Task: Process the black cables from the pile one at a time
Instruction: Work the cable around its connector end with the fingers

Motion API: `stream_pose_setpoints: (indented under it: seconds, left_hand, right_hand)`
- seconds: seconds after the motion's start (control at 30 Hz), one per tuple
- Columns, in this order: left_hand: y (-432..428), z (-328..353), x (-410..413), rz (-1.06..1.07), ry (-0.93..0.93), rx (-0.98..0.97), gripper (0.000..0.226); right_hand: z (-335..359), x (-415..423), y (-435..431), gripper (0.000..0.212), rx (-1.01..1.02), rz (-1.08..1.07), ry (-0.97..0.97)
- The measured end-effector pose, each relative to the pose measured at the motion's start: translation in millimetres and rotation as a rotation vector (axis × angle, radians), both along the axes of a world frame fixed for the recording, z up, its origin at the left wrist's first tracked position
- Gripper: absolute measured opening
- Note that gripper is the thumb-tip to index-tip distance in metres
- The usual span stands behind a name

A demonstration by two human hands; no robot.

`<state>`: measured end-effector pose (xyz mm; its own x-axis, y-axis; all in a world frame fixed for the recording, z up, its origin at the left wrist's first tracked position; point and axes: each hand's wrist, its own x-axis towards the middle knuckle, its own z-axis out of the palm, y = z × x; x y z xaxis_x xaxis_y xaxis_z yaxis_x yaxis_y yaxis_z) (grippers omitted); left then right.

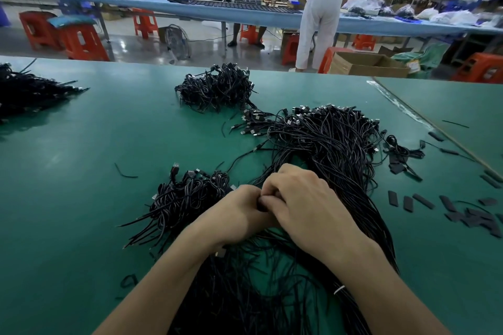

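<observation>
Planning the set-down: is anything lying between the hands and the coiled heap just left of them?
Nothing visible. The left hand and right hand pinch a black cable over the long pile; the coiled heap lies directly beside the left hand, no other object between.

Bare forearms converging from the lower edge, left hand (239, 212) and right hand (307, 204) meeting at centre, backs up, fingers curled inward, fingertips together, pinching a small dark item (261, 206) between them.
</observation>
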<state>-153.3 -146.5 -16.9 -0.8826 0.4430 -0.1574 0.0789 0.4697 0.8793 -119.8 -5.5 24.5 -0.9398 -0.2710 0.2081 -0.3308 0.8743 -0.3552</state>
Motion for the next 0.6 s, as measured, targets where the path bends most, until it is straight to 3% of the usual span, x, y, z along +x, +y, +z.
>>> stream_pose_setpoints:
  seconds: [0.1, 0.23, 0.3, 0.4, 0.47, 0.53, 0.6]
  left_hand:
    - [-3, 7, 5, 0.036, -0.079, 0.243, 0.007]
    - [2, 15, 6, 0.161, -0.302, 0.642, 0.014]
    - [7, 16, 6, 0.217, -0.314, 0.766, 0.019]
    - [16, 15, 8, 0.260, -0.189, 0.857, 0.026]
    - [20, 13, 8, 0.260, -0.052, 0.938, 0.016]
    - [19, 10, 7, 0.275, 0.139, 0.884, 0.011]
    - [12, 6, 4, 0.319, 0.338, 0.694, 0.016]
  right_hand:
    - [-3, -4, 3, 0.010, -0.139, -0.023, 0.033]
    - [-7, -6, 0, 0.007, -0.269, -0.081, 0.196]
    - [-8, -5, -4, 0.006, -0.313, -0.111, 0.305]
    - [-10, -4, -9, 0.006, -0.475, -0.155, 0.346]
    - [-8, -4, -9, 0.006, -0.695, -0.167, 0.234]
    - [-5, -5, -7, 0.009, -0.912, -0.162, 0.052]
    - [-3, -5, -4, 0.013, -1.035, -0.165, -0.083]
